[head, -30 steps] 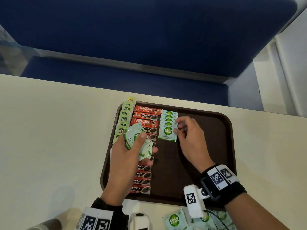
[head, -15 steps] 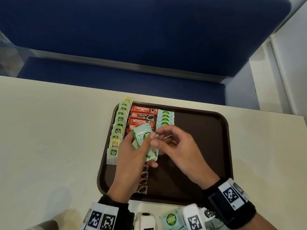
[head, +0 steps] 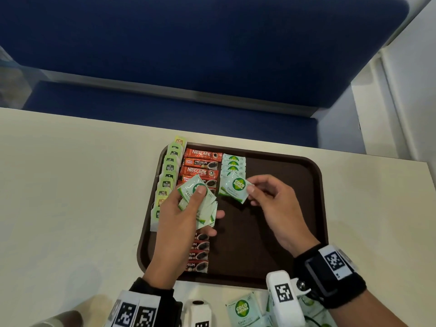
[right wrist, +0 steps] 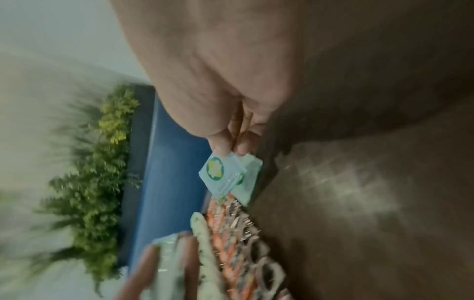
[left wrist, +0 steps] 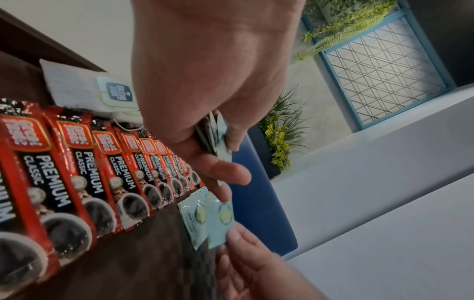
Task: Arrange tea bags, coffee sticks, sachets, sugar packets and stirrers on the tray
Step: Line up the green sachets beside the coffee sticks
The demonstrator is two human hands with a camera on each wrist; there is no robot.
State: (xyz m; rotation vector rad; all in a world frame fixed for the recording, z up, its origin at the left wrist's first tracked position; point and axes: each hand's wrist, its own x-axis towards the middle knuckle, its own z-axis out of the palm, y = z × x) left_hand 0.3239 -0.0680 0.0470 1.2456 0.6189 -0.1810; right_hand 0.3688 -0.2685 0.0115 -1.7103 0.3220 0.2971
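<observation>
My left hand [head: 179,223] grips a fanned stack of sachets [head: 200,204], thumb pressed on the top one, fingers curled underneath. It hovers over the column of coffee sticks [head: 200,166], hiding the middle of that column.

My right hand [head: 273,206] pinches a single sachet [head: 236,188] by its right edge, thumb and forefinger closed on it. The left-wrist view shows the same pinch from below, with the sachet's corner between my fingertips [left wrist: 241,239]. This sachet hangs just beyond my left thumb, and in the head view it overlaps the near end of the sachet row [head: 233,165] already laid down. I cannot tell whether it touches that row. The right-wrist view is motion-blurred; it shows only the pinch and the sachet [right wrist: 223,174] tilted.

On the tray [head: 306,208], from my left grip outward:
- tea bags [head: 168,175] in an overlapping column to the left, along the tray's left edge
- coffee sticks directly under and beyond the left hand, red wrappers side by side
- sachet row just right of the sticks, beyond my right fingertips

The tray floor under my right hand is bare brown.

Off the tray, near my wrists on the table [head: 70,197]: loose sachets [head: 243,310], partly covered by the right wrist camera.
</observation>
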